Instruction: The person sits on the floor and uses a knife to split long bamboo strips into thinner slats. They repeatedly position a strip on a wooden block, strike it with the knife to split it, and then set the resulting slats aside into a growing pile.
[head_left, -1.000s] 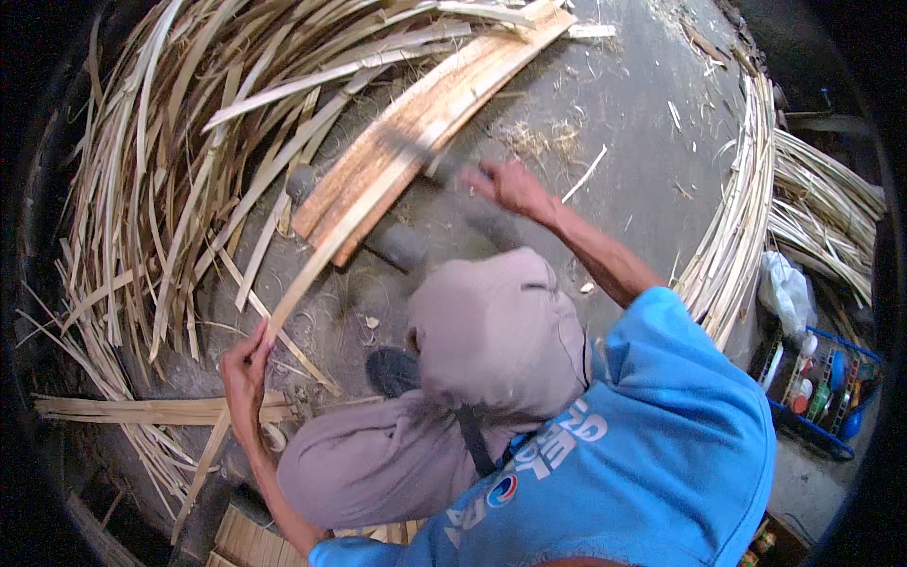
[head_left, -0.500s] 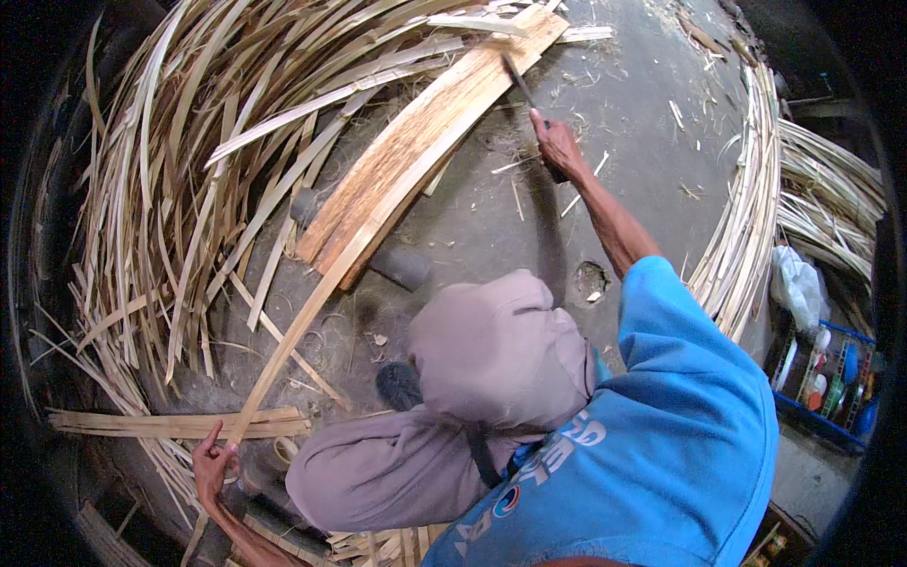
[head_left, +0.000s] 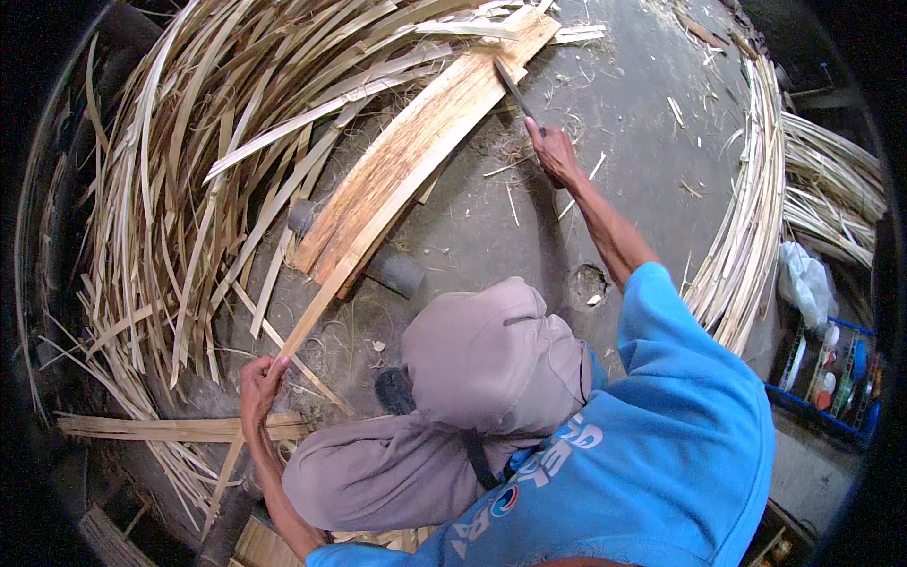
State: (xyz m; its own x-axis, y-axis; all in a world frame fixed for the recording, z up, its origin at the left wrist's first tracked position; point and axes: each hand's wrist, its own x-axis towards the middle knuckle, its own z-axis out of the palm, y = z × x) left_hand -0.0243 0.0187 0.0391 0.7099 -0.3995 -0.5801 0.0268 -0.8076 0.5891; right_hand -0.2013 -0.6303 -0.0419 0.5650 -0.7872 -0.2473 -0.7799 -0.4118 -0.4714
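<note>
A long, thin wooden strip lies along the near edge of a broad plank and runs down toward me. My left hand is closed on this strip below the plank's near end, thumb on top. Past the hand, the strip carries on behind my forearm. My right hand is closed around the handle of a knife. Its dark blade points up and left, with the tip over the strip and the plank's right edge near the far end.
Heaped loose strips fill the left side. Long bundles lie on the right, beside a white plastic bag and a blue basket of bottles. A dark cylindrical block supports the plank. Shavings litter the grey floor.
My left hand has moved up along the strip, closer to the plank, and its fingers have closed more around it. My right hand with the knife has shifted slightly toward me.
</note>
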